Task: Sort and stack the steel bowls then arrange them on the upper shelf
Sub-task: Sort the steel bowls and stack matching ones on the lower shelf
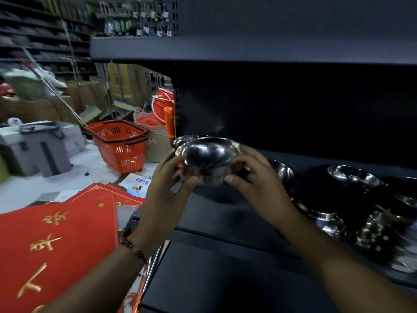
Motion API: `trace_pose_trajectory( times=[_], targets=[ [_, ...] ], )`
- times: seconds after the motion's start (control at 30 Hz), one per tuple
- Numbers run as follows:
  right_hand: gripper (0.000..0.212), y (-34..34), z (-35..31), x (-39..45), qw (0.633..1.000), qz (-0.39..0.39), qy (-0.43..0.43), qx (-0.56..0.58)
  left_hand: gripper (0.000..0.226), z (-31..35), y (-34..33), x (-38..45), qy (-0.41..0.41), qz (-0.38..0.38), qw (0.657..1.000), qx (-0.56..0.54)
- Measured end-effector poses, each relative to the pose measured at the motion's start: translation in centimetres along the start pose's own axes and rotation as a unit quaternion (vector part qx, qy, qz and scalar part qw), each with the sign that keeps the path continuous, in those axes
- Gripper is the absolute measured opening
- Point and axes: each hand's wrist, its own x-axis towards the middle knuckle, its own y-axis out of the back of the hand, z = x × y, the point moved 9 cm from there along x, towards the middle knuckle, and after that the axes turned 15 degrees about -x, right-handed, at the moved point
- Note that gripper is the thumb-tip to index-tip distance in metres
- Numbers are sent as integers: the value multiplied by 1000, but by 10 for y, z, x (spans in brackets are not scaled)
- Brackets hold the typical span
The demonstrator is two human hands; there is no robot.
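While both hands' fingers grip the stacked bowls, loose bowls crowd the shelf rightward.

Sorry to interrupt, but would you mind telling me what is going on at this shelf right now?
A person is holding a small stack of steel bowls with both hands, the left hand and the right hand gripping it from either side, just above the dark shelf. More steel bowls sit loose on that shelf to the right. The upper shelf shows no bowls in this view. Orange shopping baskets stand on the floor to the left.
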Motion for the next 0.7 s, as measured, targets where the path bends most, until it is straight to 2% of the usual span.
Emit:
trace_pose_trajectory(
  times=[0.17,0.3,0.57,0.7],
  targets=[
    [30,-17,-12,54,996,61,-1,61,51,5,13,46,-28,86,996,-2],
    [23,-42,0,93,997,65,-28,36,52,-26,22,77,4,96,994,46],
    [24,-82,49,116,997,-14,-49,-60,49,-91,25,84,78,84,985,127],
    [36,-93,62,106,992,-51,-42,-109,44,-102,24,72,90,68,982,154]
  ],
)
